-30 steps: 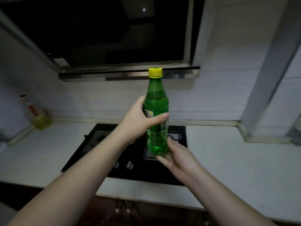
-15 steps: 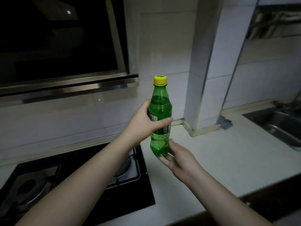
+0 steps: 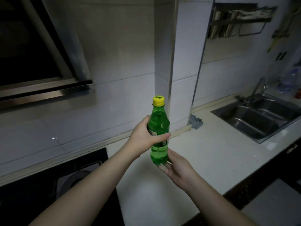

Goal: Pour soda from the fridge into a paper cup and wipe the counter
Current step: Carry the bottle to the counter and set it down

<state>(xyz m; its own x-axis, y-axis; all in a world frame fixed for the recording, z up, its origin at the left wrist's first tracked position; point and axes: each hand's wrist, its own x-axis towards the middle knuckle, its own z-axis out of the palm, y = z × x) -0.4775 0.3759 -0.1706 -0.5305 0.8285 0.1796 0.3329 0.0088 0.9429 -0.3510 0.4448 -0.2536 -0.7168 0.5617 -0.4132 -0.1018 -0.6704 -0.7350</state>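
Green plastic, yellow cap (image 3: 158,100) on top: the bottle (image 3: 159,136) is upright in mid-air, long axis near vertical, held over the white counter (image 3: 211,154) between the hob (image 3: 53,180) and the sink (image 3: 259,119).

Left hand (image 3: 145,137) has it round the middle, fingers wrapped behind the label and thumb across the front, a firm grasp. Right hand (image 3: 176,167) sits directly below, fingers fairly straight and cupped under the base, touching it as a support rather than clamping it. So both hands are on the bottle, left at the waist and right at the foot, and the cap stands clear above both.

That gap is what the next move turns on, as I read it. The cap is on and no soda can come out until it is twisted off. The left hand is the nearer of the two to the cap, but it is doing the holding; the right would have to leave the base and travel up the full height of the bottle to reach it.

No paper cup shows anywhere in this view. A grey thing lies at the foot of the wall pillar near the sink, possibly a cloth (image 3: 196,122) for the wiping, though the light is too dim to be sure.
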